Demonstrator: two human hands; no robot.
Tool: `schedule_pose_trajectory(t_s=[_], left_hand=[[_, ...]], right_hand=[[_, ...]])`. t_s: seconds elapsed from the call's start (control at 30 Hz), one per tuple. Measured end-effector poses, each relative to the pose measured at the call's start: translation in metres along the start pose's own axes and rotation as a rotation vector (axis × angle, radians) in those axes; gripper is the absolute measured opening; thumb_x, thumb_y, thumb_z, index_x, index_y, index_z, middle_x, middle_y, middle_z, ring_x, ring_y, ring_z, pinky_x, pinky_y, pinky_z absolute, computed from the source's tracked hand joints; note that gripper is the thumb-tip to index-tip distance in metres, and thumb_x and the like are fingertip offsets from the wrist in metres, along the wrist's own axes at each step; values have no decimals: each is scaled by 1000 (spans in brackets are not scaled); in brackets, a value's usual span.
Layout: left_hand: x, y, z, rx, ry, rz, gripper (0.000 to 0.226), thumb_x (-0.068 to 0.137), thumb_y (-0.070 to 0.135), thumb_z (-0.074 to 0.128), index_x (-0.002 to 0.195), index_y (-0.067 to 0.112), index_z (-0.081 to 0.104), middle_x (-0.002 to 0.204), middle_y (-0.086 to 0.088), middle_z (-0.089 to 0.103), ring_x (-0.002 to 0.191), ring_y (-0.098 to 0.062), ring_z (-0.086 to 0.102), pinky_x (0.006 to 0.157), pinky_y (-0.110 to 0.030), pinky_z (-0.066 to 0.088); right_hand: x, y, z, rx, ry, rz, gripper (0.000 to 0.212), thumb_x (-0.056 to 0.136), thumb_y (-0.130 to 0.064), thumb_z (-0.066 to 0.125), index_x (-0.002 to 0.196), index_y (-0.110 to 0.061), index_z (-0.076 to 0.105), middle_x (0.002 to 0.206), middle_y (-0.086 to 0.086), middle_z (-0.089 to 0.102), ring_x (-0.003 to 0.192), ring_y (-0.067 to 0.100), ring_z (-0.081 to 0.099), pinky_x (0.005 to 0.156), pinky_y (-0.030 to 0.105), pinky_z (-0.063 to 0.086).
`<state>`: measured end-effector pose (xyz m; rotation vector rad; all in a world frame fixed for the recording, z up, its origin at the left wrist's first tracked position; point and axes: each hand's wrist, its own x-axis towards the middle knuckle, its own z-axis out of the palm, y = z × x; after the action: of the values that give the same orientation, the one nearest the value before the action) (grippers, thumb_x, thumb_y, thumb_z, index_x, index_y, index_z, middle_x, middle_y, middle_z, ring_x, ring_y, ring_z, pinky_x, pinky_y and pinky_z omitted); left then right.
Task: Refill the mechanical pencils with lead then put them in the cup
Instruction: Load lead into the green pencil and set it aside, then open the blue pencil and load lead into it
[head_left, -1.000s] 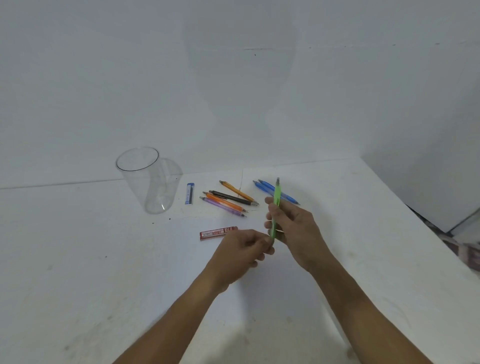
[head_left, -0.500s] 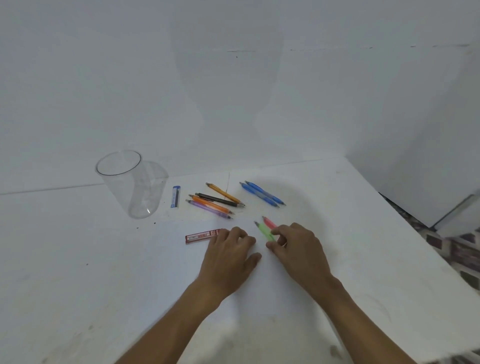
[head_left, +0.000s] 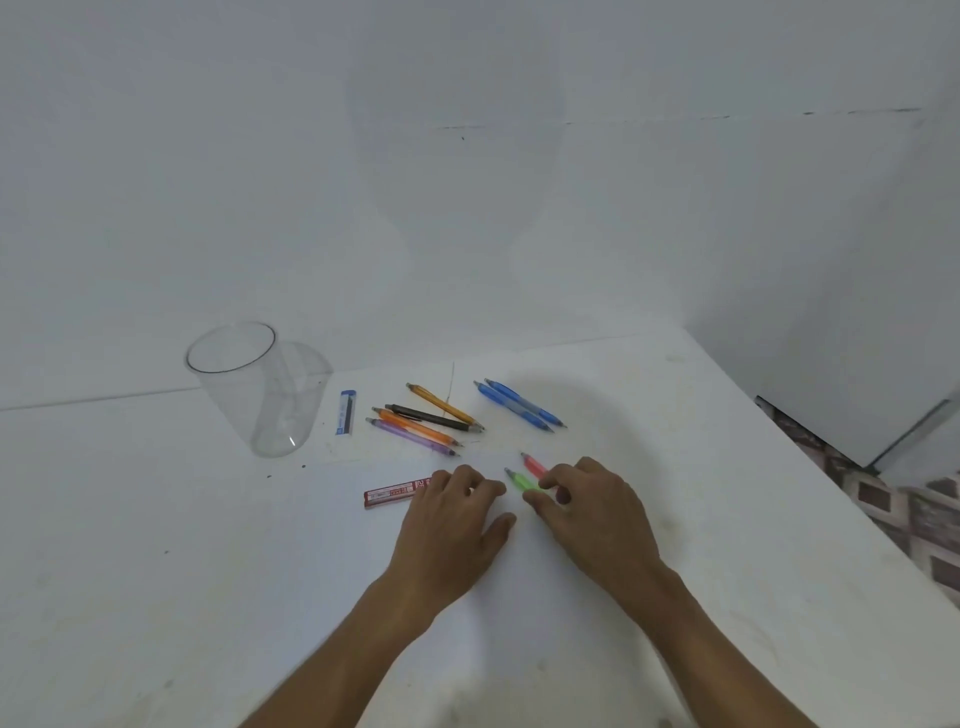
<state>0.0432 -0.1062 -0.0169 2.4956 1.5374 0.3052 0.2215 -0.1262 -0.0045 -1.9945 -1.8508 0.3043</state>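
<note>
Green pencil (head_left: 519, 480) lies on the tabletop (head_left: 156, 545), pinched by my right hand (head_left: 592, 514) beside the pink pencil (head_left: 532, 464); my left hand (head_left: 452, 525) rests flat, fingers relaxed; clear cup (head_left: 254, 389) stands at ten o'clock.

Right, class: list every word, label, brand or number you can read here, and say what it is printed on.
Red lead case: white print, too blurred to read.
Blue lead case: white label, print too small to read.
Green pencil, other pencils, clear cup: no text that can be made out.
</note>
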Motion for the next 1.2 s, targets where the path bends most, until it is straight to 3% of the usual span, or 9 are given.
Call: schedule_pose_trajectory(t_s=[0.23,0.43,0.67,0.87,1.0,1.1,1.2], left_hand=[[31,-13,-10,-17,109,-41,40,99,47,42,136,31,48,139,8,47,126,-11,39,104,-27,38],[52,-30,-15,47,104,-114,44,99,44,44,141,30,45,151,3,37,139,-18,31,113,-33,32],[55,-51,-10,65,81,-115,47,98,47,44,141,30,45,151,1,39,139,-20,32,112,-36,32],[57,-54,-9,62,109,-92,46,97,47,45,140,29,47,146,4,43,135,-18,36,110,-35,34],[58,-54,-9,60,117,-84,46,97,47,46,140,30,47,146,5,44,135,-18,37,110,-34,34],[57,-55,-8,39,154,-76,44,96,45,50,136,27,52,143,3,47,133,-19,40,108,-36,36],[56,-54,-9,9,202,-67,41,95,43,52,132,26,56,140,2,51,131,-19,42,106,-36,37]], right_hand=[[51,-16,-6,42,76,-66,19,95,-36,55,103,-27,70,97,-4,62,81,12,60,72,22,43],[103,-20,15,-76,77,-139,26,99,-28,46,109,-19,68,96,3,61,82,21,56,75,34,49],[129,-17,30,-293,17,-184,27,100,-34,43,109,-18,63,99,2,56,78,17,43,70,29,35],[134,-20,33,-250,-4,-161,24,98,-31,47,108,-18,65,98,2,59,84,18,55,78,30,45],[126,-24,28,-85,28,-120,18,97,-22,46,104,-11,59,95,6,56,77,18,54,69,29,47],[121,-29,17,179,19,-103,4,95,-14,47,95,-11,51,84,5,54,62,15,46,52,24,36],[113,-38,4,447,-7,-34,6,98,-13,44,98,-12,49,73,1,52,53,12,40,45,18,32]])
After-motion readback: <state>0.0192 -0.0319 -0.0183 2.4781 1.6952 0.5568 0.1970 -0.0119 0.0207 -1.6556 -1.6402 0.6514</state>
